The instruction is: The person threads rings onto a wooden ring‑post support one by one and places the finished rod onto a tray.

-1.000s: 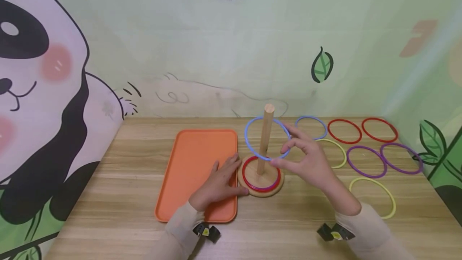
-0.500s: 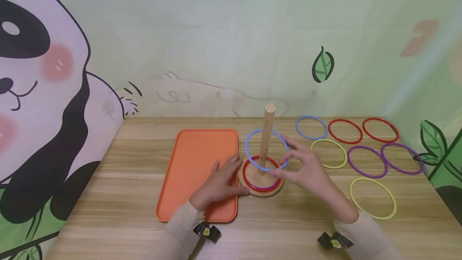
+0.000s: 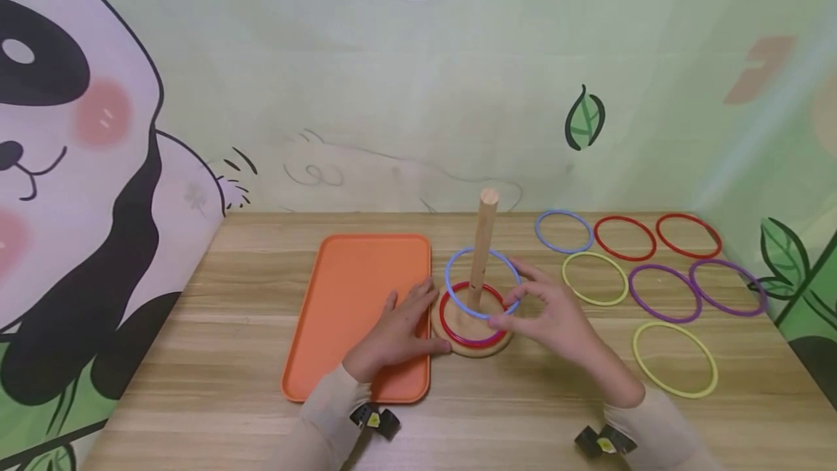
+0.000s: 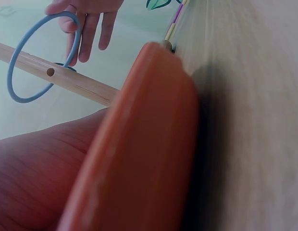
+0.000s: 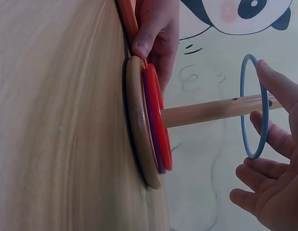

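My right hand (image 3: 546, 311) pinches a blue ring (image 5: 266, 113) between thumb and fingers. The ring encircles the wooden peg (image 3: 482, 238) partway up, held above the peg's round base (image 5: 137, 115). At the foot of the peg lie a red ring (image 5: 161, 122) and, beneath it, a purple ring (image 5: 154, 130). My left hand (image 3: 395, 329) rests across the right edge of the orange tray (image 3: 346, 289), its fingers fairly straight and spread, thumb and fingertips touching the base's left rim. In the left wrist view the tray's edge hides much of the base.
Several loose rings lie on the table's right side: a blue ring (image 3: 538, 230), red rings (image 3: 596, 240), purple rings (image 3: 633, 302) and yellow rings (image 3: 714, 376). A patterned backdrop (image 3: 392, 93) rises behind the table (image 3: 216, 355).
My right hand has lowered the blue ring along the peg, from near its upper part toward the base. My left hand stays on the base's rim.
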Tool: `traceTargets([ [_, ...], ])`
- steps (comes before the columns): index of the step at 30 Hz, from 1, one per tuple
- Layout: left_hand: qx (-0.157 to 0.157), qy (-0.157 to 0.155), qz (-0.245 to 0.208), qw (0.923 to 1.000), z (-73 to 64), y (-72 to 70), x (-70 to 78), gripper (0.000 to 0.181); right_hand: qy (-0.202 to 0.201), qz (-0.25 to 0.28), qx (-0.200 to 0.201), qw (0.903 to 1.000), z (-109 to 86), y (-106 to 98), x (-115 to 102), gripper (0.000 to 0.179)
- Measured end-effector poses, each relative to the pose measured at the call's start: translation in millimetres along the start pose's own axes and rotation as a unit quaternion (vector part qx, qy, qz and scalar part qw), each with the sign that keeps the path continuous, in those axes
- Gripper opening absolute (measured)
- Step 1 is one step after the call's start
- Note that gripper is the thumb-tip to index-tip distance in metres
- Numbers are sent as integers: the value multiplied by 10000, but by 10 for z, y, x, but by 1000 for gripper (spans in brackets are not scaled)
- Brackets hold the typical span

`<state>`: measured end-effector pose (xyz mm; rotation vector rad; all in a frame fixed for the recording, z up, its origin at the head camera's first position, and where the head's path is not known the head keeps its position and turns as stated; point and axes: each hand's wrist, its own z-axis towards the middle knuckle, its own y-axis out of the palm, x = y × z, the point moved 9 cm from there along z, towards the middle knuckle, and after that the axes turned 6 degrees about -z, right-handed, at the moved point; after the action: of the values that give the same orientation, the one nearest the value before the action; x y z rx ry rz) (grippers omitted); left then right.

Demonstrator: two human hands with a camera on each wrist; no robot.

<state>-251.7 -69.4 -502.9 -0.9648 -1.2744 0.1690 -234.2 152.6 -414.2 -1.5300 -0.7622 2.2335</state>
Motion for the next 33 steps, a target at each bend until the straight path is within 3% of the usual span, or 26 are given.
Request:
traceTargets([
  [33, -16, -29, 66, 10000, 11, 5, -9, 98, -54, -105, -208, 9997, 6, 111, 180, 26],
])
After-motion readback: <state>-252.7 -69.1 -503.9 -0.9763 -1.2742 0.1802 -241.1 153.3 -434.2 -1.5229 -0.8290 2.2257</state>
